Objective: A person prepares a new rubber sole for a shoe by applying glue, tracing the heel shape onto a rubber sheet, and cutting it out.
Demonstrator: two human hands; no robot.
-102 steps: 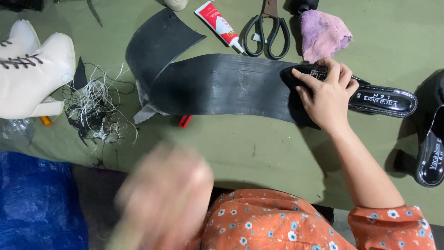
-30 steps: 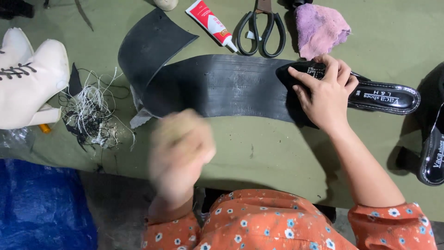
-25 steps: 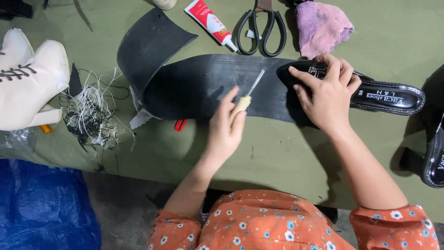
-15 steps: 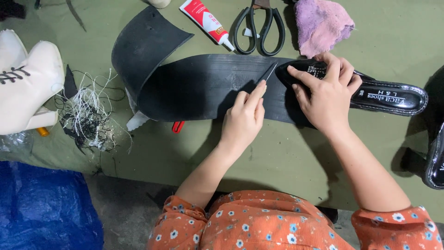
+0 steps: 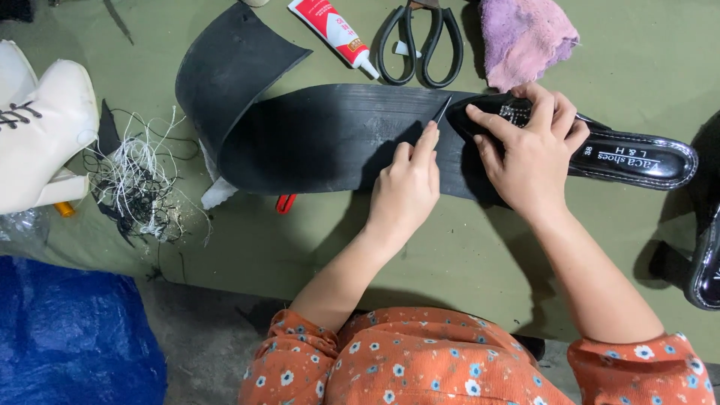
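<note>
A long curled black rubber sheet (image 5: 322, 135) lies across the green work surface. A black sandal (image 5: 637, 159) rests with its toe on the sheet's right end. My right hand (image 5: 529, 154) presses down on the sandal's front. My left hand (image 5: 409, 187) grips a thin blade tool (image 5: 442, 110) whose tip touches the rubber just left of the sandal's toe.
A red and white glue tube (image 5: 334, 31), black scissors (image 5: 420, 41) and a pink rag (image 5: 525, 34) lie at the back. A white lace-up boot (image 5: 37, 127) and tangled thread (image 5: 139, 180) are at left, blue plastic (image 5: 71, 337) at lower left, another black sandal (image 5: 705, 262) at right.
My left hand came up from the lower left with the blade tool and set its tip on the rubber beside the sandal's toe. My right hand stayed on the sandal.
</note>
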